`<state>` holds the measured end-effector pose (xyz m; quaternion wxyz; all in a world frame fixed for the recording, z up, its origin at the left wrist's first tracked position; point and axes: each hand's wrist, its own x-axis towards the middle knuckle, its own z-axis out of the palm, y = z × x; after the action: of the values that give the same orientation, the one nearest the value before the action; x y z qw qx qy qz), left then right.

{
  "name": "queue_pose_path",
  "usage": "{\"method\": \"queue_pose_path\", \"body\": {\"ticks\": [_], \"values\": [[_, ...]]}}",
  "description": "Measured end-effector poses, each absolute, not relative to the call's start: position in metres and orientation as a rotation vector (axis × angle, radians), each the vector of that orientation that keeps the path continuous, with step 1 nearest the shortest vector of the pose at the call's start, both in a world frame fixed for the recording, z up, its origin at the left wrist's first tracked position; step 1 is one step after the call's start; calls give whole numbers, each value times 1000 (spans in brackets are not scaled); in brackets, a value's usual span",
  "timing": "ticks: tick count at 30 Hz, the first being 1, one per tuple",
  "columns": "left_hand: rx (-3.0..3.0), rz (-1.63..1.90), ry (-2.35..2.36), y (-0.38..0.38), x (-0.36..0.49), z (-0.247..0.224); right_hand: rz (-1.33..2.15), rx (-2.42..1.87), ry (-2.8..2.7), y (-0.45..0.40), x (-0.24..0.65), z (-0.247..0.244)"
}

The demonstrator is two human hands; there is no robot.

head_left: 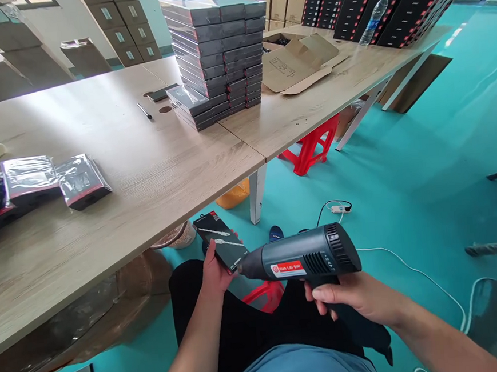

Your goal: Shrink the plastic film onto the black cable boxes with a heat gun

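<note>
Right hand: right hand (360, 297) is closing fully around the grip of a grey heat gun (306, 257), held over the lap, below and off the front edge of the bench (153, 176).
Left hand: left hand (214, 269) is pinching the lower end of a slim black box (220, 240) between thumb and fingers, tilting its printed face up toward the camera.
Nozzle and box: the muzzle is pointing at the box's lower right edge, very near it; whether it is touching cannot be told.
Doing it well: judging from the glossy film on the box, the heat wants to be sweeping evenly rather than resting on one spot, and the fingertips should be staying clear of the hot stream.
Risk: the thumb is lying just beside the nozzle, so a scorch seems likely if the gun drifts left.
Cord: a white cable (428, 278) is trailing over the teal floor to the right.
Bench, left edge: several film-wrapped boxes (80, 179) are lying flat.
Bench, far edge: a tall stack of wrapped boxes (216, 56) is standing near the seam between two tops.
</note>
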<state>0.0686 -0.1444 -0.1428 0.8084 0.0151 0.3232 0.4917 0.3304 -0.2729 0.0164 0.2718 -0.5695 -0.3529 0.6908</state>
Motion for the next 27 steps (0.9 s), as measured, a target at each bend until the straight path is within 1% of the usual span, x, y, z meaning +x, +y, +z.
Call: {"method": "queue_pose_path", "body": {"ticks": [4,8,12,16,20,21,25,27], "values": [[70,1086,665,-145,68,-146,1777,-1599,-903,-277,328,12],[85,1075,662,-146,71,-146,1880,-1534,-927,-280,325,10],[64,1091,662,-147,74,-146,1769,-1623,-955,-280,322,10],[3,1100,683,-144,73,-146,1848,-1540,-896,-278,324,7],[-131,1236,830,-136,72,-152,1644,-1614,-777,-278,325,3],[-156,1261,850,-135,73,-155,1640,-1612,-756,-278,325,2],[-147,1241,820,-135,76,-164,1825,-1476,-826,-282,318,-1],[-148,1234,808,-136,78,-162,1791,-1449,-866,-280,313,-1]]}}
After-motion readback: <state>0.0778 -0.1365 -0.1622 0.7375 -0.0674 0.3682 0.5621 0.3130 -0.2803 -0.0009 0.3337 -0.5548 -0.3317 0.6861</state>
